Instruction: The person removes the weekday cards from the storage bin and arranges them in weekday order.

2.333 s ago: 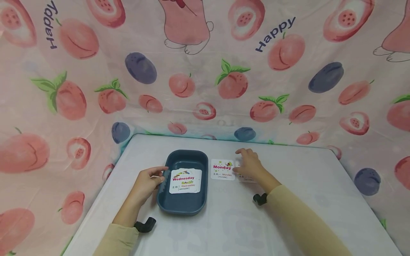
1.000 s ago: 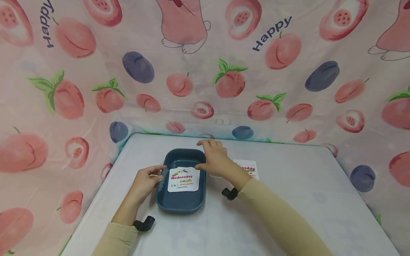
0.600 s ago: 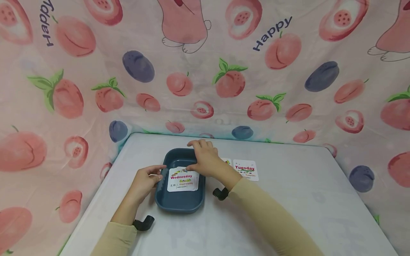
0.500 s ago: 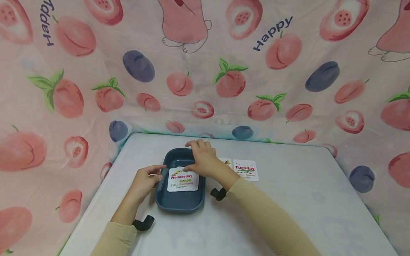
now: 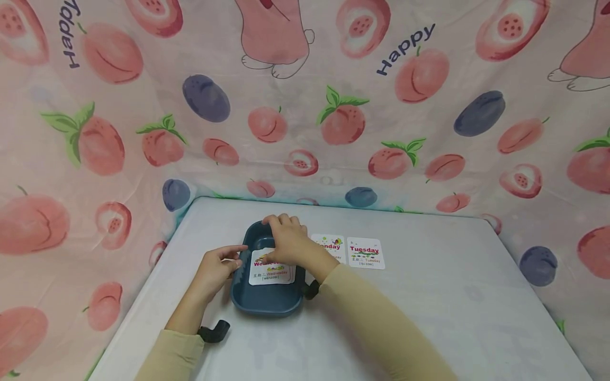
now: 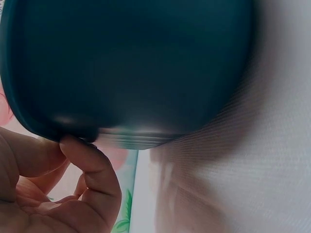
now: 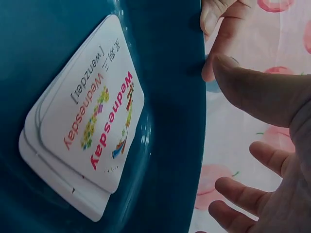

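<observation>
A dark blue plastic tray sits left of the table's middle. My left hand pinches its left rim; the left wrist view has thumb and finger meeting at the tray's edge. Inside lies a loose stack of white cards, its edges slightly fanned, topped by a Wednesday card. Over the tray's right side hovers my right hand, fingers spread and holding nothing. In the head view its thumb overlaps the top of the Wednesday card. To the tray's right, a Monday card lies partly hidden behind the right hand, beside a Tuesday card.
A white cloth covers the table. Behind and at both sides hangs a pink curtain printed with fruit. Each wrist carries a black mount, such as the left one.
My right hand has come left from the Tuesday card to above the tray, uncovering the Tuesday card. The left hand keeps its place at the tray's rim.
</observation>
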`<control>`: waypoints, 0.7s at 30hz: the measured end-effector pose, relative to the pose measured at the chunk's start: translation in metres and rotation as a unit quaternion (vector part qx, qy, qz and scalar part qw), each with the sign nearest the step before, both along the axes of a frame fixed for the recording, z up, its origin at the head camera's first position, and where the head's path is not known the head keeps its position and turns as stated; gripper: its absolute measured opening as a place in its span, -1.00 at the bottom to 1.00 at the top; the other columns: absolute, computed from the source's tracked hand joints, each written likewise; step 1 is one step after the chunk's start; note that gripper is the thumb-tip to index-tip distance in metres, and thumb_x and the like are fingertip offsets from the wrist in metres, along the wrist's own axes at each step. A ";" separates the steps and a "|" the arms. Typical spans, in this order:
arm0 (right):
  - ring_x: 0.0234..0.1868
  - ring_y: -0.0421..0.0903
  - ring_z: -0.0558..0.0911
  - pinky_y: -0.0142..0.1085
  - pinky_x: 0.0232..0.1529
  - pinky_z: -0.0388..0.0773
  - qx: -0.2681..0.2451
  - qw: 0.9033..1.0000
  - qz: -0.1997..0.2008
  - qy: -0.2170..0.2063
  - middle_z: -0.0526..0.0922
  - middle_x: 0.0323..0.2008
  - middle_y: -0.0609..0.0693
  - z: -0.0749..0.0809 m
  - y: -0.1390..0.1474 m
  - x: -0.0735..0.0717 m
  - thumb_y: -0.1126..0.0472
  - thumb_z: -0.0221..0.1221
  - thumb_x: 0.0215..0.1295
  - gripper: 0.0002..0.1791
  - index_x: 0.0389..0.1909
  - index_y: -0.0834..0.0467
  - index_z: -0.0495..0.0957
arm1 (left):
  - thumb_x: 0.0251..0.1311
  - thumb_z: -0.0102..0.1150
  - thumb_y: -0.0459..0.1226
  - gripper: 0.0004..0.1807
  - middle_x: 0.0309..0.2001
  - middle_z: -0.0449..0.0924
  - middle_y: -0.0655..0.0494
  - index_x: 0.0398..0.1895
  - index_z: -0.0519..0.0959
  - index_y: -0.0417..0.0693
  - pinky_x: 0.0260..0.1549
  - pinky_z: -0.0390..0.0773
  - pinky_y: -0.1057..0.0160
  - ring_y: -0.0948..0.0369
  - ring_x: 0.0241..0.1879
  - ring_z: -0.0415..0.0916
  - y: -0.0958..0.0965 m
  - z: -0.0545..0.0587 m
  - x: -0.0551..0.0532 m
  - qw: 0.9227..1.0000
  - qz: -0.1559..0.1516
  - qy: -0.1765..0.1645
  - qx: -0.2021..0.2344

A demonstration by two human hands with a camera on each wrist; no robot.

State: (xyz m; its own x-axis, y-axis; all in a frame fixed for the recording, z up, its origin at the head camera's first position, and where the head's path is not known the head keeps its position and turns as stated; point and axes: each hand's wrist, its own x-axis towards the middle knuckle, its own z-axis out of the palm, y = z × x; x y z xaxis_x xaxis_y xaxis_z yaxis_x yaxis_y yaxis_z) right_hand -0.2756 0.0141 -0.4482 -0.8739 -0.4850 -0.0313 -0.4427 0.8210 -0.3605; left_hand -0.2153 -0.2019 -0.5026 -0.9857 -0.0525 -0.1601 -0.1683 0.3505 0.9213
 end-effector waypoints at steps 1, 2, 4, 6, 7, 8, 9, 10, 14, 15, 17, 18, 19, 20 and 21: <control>0.39 0.12 0.39 0.18 0.38 0.40 0.002 1.000 0.002 -0.003 0.43 0.43 0.08 0.000 -0.002 0.000 -0.24 0.60 0.09 0.06 0.55 -0.17 0.24 | 0.44 0.15 -0.45 -0.55 -0.01 0.50 -0.08 0.34 0.67 -0.10 -0.25 0.65 0.26 0.11 -0.12 0.50 0.000 0.001 0.000 1.000 -0.001 0.000 0.001; 0.38 0.12 0.39 0.19 0.38 0.41 0.006 1.000 0.003 -0.004 0.43 0.43 0.07 -0.001 -0.004 0.000 -0.25 0.59 0.09 0.07 0.56 -0.18 0.23 | 0.43 0.15 -0.45 -0.55 -0.01 0.50 -0.08 0.34 0.67 -0.10 -0.25 0.65 0.26 0.11 -0.12 0.50 0.000 0.001 0.000 1.000 -0.001 0.000 0.002; 0.37 0.10 0.40 0.19 0.37 0.42 0.018 1.000 0.003 -0.004 0.43 0.42 0.05 -0.003 -0.008 -0.001 -0.29 0.58 0.08 0.08 0.56 -0.20 0.23 | 0.43 0.16 -0.45 -0.55 -0.01 0.50 -0.08 0.33 0.68 -0.10 -0.26 0.65 0.26 0.11 -0.13 0.51 0.000 0.001 0.000 1.000 -0.001 0.001 0.002; 0.37 0.10 0.40 0.19 0.36 0.42 0.025 1.000 0.002 -0.009 0.44 0.42 0.05 -0.005 -0.012 -0.002 -0.28 0.59 0.07 0.08 0.56 -0.21 0.22 | 0.44 0.16 -0.45 -0.55 -0.01 0.50 -0.07 0.33 0.68 -0.09 -0.26 0.65 0.26 0.12 -0.13 0.51 0.000 0.001 0.001 1.000 -0.001 0.000 0.003; 0.37 0.11 0.40 0.18 0.36 0.42 0.028 1.000 0.001 -0.012 0.44 0.42 0.06 -0.006 -0.014 -0.002 -0.27 0.59 0.07 0.08 0.56 -0.20 0.23 | 0.44 0.17 -0.45 -0.56 -0.01 0.50 -0.07 0.33 0.68 -0.08 -0.26 0.64 0.26 0.12 -0.13 0.51 -0.001 0.001 0.001 1.000 -0.001 0.000 0.003; 0.38 0.11 0.40 0.18 0.35 0.43 0.031 0.999 0.001 -0.015 0.44 0.43 0.06 -0.006 -0.016 -0.002 -0.26 0.60 0.07 0.08 0.56 -0.20 0.23 | 0.44 0.17 -0.45 -0.56 -0.01 0.50 -0.06 0.33 0.68 -0.08 -0.27 0.64 0.26 0.12 -0.14 0.51 -0.001 0.000 0.000 1.000 -0.001 0.000 0.003; 0.40 0.12 0.40 0.17 0.35 0.42 0.033 0.999 0.001 -0.019 0.43 0.44 0.06 -0.007 -0.018 -0.002 -0.24 0.61 0.07 0.08 0.56 -0.20 0.24 | 0.44 0.17 -0.45 -0.56 -0.01 0.50 -0.06 0.33 0.68 -0.07 -0.27 0.64 0.26 0.13 -0.14 0.51 -0.001 0.000 0.000 1.000 0.000 0.000 0.003; 0.40 0.12 0.39 0.16 0.34 0.42 0.032 0.999 0.001 -0.025 0.43 0.44 0.07 -0.007 -0.020 -0.002 -0.22 0.62 0.07 0.08 0.55 -0.20 0.24 | 0.44 0.17 -0.45 -0.56 -0.01 0.50 -0.06 0.33 0.68 -0.07 -0.28 0.64 0.26 0.13 -0.14 0.50 -0.002 0.000 0.000 1.000 0.000 0.000 0.004; 0.37 0.13 0.40 0.11 0.29 0.44 0.041 0.998 0.004 -0.043 0.44 0.41 0.08 -0.010 -0.026 0.000 -0.18 0.65 0.03 0.12 0.56 -0.18 0.24 | 0.45 0.17 -0.45 -0.56 0.00 0.51 -0.06 0.34 0.68 -0.07 -0.30 0.63 0.25 0.14 -0.16 0.50 -0.002 0.000 0.001 1.000 0.002 -0.001 0.007; 0.35 0.12 0.41 0.10 0.27 0.45 0.045 0.998 0.004 -0.046 0.45 0.39 0.08 -0.010 -0.027 0.000 -0.18 0.66 0.01 0.12 0.56 -0.18 0.24 | 0.45 0.17 -0.45 -0.56 0.00 0.50 -0.06 0.34 0.68 -0.07 -0.30 0.63 0.25 0.14 -0.17 0.50 -0.002 0.000 0.001 1.000 0.002 -0.001 0.008; 0.32 0.11 0.42 0.06 0.24 0.46 0.053 0.997 0.005 -0.052 0.47 0.35 0.07 -0.012 -0.029 0.001 -0.17 0.67 -0.01 0.14 0.56 -0.17 0.24 | 0.44 0.17 -0.46 -0.56 0.00 0.51 -0.06 0.33 0.68 -0.08 -0.31 0.62 0.25 0.14 -0.18 0.50 -0.002 0.000 0.000 1.000 0.002 -0.001 0.011; 0.31 0.10 0.42 0.05 0.23 0.46 0.055 0.997 0.006 -0.055 0.47 0.34 0.07 -0.013 -0.030 0.002 -0.16 0.68 -0.02 0.15 0.56 -0.17 0.24 | 0.44 0.16 -0.46 -0.55 0.00 0.51 -0.07 0.33 0.68 -0.08 -0.31 0.63 0.25 0.14 -0.18 0.50 -0.002 0.000 0.000 1.000 0.002 -0.001 0.013; 0.29 0.09 0.42 0.04 0.22 0.46 0.057 0.997 0.005 -0.059 0.48 0.32 0.07 -0.014 -0.031 0.002 -0.16 0.68 -0.03 0.15 0.56 -0.17 0.24 | 0.44 0.16 -0.46 -0.55 0.00 0.50 -0.07 0.33 0.68 -0.08 -0.30 0.63 0.25 0.14 -0.18 0.50 -0.002 0.000 0.000 1.000 0.001 -0.001 0.014; 0.28 0.08 0.42 0.03 0.21 0.45 0.059 0.996 0.004 -0.062 0.48 0.32 0.07 -0.015 -0.031 0.002 -0.14 0.69 -0.04 0.16 0.56 -0.17 0.24 | 0.44 0.16 -0.46 -0.55 0.00 0.50 -0.07 0.33 0.68 -0.08 -0.30 0.63 0.25 0.14 -0.17 0.51 -0.002 0.000 0.000 1.000 0.000 -0.001 0.014; 0.27 0.08 0.41 0.03 0.21 0.45 0.059 0.996 0.003 -0.067 0.47 0.31 0.07 -0.016 -0.031 0.003 -0.13 0.69 -0.04 0.16 0.56 -0.17 0.24 | 0.44 0.15 -0.46 -0.55 0.01 0.50 -0.08 0.33 0.68 -0.08 -0.29 0.63 0.25 0.14 -0.17 0.51 -0.002 0.000 0.000 1.000 0.000 -0.001 0.014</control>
